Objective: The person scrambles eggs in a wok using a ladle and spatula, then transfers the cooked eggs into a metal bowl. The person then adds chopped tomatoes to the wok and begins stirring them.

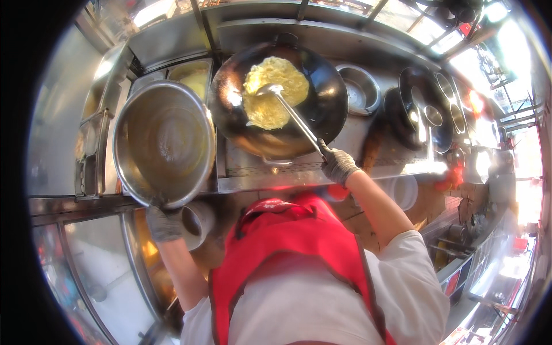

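My left hand (164,223), in a grey glove, grips the near rim of a large stainless steel bowl (166,142). The bowl is tilted towards me, and only a thin wet film shows inside. In my gloved right hand (339,164) is the handle of a metal ladle (297,116). The ladle's head rests on a yellow sheet of cooked egg (280,92) with a ruffled edge. Under the egg is a wide dark wok (325,92), to the right of the bowl. Its near handle points towards me.
Beside the wok stands a round metal basin (358,90). Further right are dark woks (437,133) with ladles. Behind the bowl, a square container (194,77) holds something pale yellow. A white bucket (198,224) stands below the counter, near my left forearm.
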Motion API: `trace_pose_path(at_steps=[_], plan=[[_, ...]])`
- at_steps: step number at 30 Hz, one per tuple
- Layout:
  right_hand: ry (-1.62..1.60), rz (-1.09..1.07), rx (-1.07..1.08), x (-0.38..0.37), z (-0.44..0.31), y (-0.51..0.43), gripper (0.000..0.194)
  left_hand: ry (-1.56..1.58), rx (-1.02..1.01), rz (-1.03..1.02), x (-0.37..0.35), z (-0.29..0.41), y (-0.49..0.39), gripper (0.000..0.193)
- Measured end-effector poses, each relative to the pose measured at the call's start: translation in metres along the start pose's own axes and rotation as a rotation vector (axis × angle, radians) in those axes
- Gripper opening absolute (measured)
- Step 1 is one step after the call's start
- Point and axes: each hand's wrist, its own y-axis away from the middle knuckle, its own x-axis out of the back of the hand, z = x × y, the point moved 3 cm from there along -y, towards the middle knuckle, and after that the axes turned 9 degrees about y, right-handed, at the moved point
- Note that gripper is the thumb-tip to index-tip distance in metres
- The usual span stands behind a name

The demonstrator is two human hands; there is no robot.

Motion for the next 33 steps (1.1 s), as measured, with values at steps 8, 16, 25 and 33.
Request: trace_pose_path(at_steps=[8,16,25,33], plan=[[0.092,-0.129,-0.141,0.043,0.040,0.062,0.066,0.014,-0.087,0.100,0.018,0.006,0.013,0.044],[-0.056,-0.070,-0.026,0.003,0.006,0.021,0.073,-0.055,-0.092,0.063,0.005,0.005,0.012,0.044],[-0.182,-0.022,-0.235,0.008,0.018,0.019,0.067,-0.041,-0.063,0.064,0.006,-0.001,0.006,0.036],[-0.032,-0.094,0.015,0.011,0.059,0.074,0.068,-0.021,-0.039,0.033,-0.002,0.003,0.014,0.033]])
